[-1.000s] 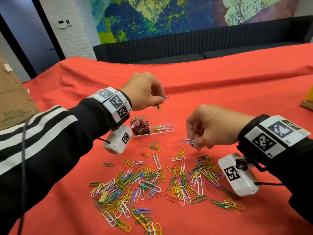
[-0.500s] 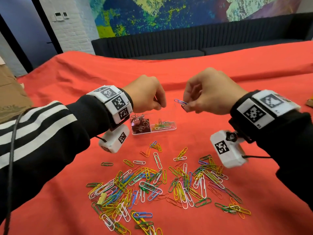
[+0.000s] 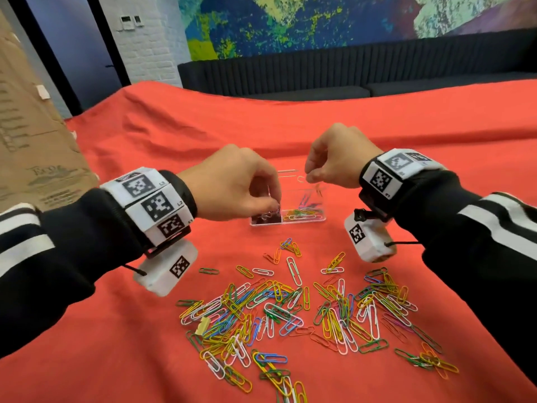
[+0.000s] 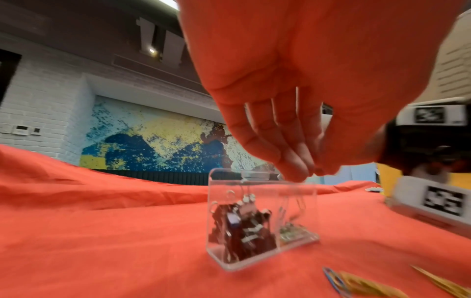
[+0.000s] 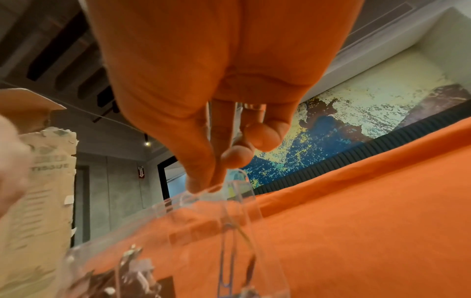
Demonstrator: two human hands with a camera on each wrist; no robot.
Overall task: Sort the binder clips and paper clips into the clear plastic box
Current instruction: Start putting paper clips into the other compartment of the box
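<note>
Two pinches sit over one container. The right hand (image 3: 337, 158) has its thumb and fingertips (image 5: 234, 157) pressed together just above the rim. Whether a clip is between them I cannot tell; nothing shows plainly there. Directly beneath that pinch is the right-hand compartment of the clear plastic box (image 4: 300, 201), where coloured paper clips (image 3: 302, 213) lie on the floor and a blue one (image 5: 224, 268) appears to stand nearly on end against the wall.

The left hand (image 3: 232, 184) comes in from 9 o'clock. Its bunched fingertips (image 4: 295, 171) touch the top edge near the divider, above the compartment of black binder clips (image 4: 242, 221). Whether they grip the wall or only rest on it is not clear.

The box's long axis runs 9 to 3 across the head view, binder clips at the 9 end and paper clips at the 3 end, so the right hand is the nearer one to the paper-clip side.

The loose heap of paper clips (image 3: 276, 309) lies at 6 o'clock from the box, on the red cloth (image 3: 377, 126), nearer the person. I judge the next pick will draw the right hand back toward 6. Most of the sorting is not yet done.
</note>
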